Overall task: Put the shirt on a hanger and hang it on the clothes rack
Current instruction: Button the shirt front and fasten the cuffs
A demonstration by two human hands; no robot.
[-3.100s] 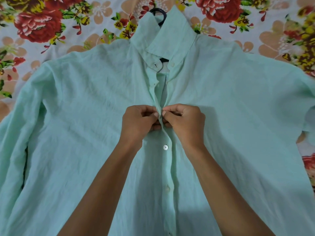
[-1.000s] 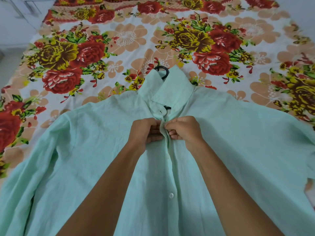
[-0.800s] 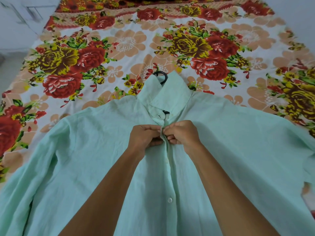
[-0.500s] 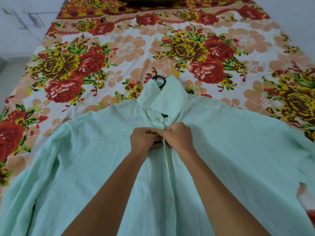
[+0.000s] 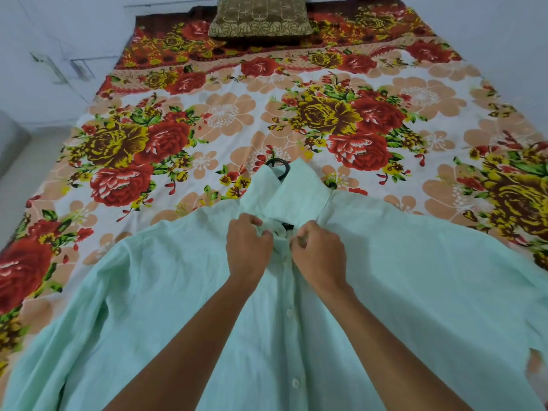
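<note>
Where curled fingers pinch the placket just below the collar, left hand (image 5: 248,250) and right hand (image 5: 318,256) each grip the mint shirt (image 5: 415,292). Shirt lies front-up on floral bedsheet (image 5: 222,114); black hanger (image 5: 280,169) hook protrudes above the collar. Brown pillow (image 5: 261,16) at the far end.

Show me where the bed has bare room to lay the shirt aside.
Free: the bedsheet between the pillow and the collar, and its left strip beside the sleeve. Crowded: the near half, covered by the shirt, both hands at the collar, hanger hook poking out.
</note>
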